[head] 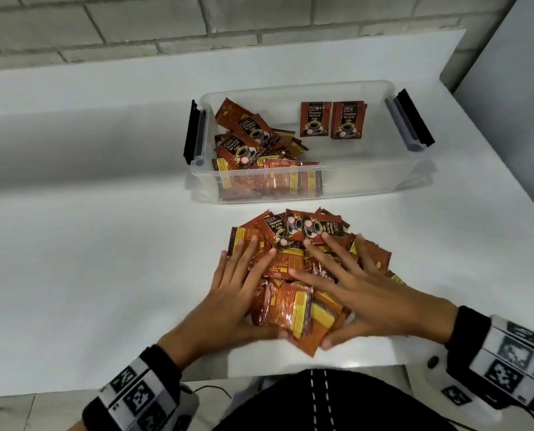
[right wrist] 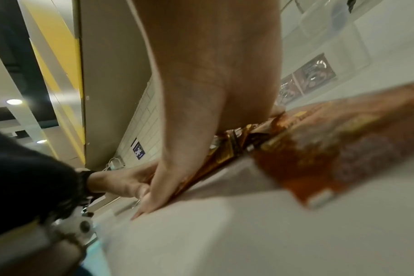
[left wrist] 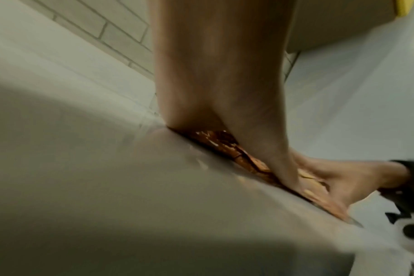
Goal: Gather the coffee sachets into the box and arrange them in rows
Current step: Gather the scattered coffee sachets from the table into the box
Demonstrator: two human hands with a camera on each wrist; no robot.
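Note:
A loose pile of brown coffee sachets lies on the white table near its front edge. My left hand and right hand lie on the pile from either side, fingers straight and spread, thumbs at its near edge. The wrist views show the left hand and right hand flat on the sachets. Behind the pile stands a clear plastic box. It holds a jumbled heap of sachets on the left and two sachets set side by side at the back right.
The box has black latch handles on both short ends. A grey brick wall runs behind the table and a grey panel stands at the right. The table's front edge is just below my thumbs.

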